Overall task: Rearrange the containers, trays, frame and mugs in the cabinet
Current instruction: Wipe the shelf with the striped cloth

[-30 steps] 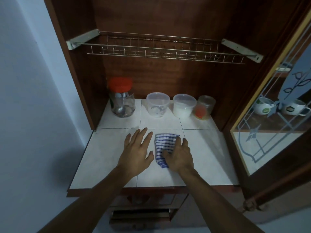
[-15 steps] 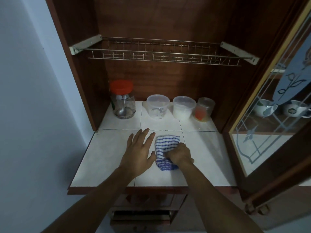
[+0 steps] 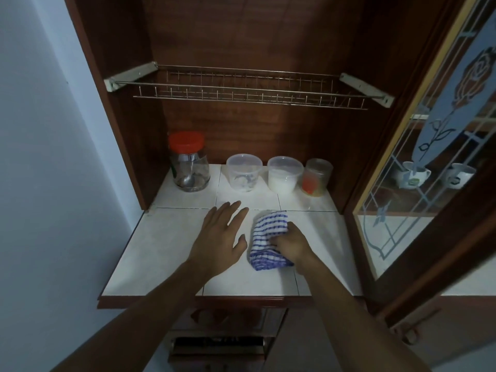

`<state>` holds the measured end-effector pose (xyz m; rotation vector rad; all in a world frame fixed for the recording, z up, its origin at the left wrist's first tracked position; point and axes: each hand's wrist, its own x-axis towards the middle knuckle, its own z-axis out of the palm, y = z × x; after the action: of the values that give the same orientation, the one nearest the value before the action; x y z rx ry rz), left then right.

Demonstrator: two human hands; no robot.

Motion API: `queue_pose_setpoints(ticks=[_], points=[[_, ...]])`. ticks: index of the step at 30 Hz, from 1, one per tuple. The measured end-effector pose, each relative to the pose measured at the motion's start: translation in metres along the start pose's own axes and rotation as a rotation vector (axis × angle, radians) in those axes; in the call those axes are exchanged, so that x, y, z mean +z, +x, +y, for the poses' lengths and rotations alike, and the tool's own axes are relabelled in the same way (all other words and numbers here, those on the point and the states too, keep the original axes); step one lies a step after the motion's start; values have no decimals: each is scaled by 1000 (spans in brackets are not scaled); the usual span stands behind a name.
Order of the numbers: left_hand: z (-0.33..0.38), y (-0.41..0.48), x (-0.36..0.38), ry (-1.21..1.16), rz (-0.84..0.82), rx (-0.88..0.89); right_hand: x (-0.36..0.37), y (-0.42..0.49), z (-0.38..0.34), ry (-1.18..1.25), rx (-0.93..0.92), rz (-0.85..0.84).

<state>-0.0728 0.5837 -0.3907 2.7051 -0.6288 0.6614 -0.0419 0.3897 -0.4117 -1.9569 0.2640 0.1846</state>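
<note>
The right hand bunches a soft blue-striped cloth in curled fingers against the glossy tiled shelf, likely to wipe it; the left hand lies flat with straight fingers, seemingly as a brace; a red-lidded glass jar and round clear plastic tubs stand along the back; two mugs sit behind the glass door.

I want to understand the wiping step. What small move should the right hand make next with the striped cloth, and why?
Probably slide the cloth to the right across the tiled shelf. The right hand grips it bunched against the tiles, the left hand lies flat just left of it, and the containers stand at the back, apart from the cloth, so that path looks open.
</note>
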Motion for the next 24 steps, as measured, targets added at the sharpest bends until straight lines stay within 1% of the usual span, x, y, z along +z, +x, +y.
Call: queue_pose_setpoints(ticks=[3,10,19,21,24], points=[[5,7,-5,35,8,19,-13,-18,-15,69,-66,24],[19,22,-24,88,1,-4,-49,-36,-37,329,-108,65],[47,5,-48,112,-31,39,-70,-97,-37,460,-139,130],[54,-3,-56,101,-37,33,-71,-118,-38,450,-157,151],[62,-18,-65,86,-16,78,-69,-146,-37,443,-158,203]])
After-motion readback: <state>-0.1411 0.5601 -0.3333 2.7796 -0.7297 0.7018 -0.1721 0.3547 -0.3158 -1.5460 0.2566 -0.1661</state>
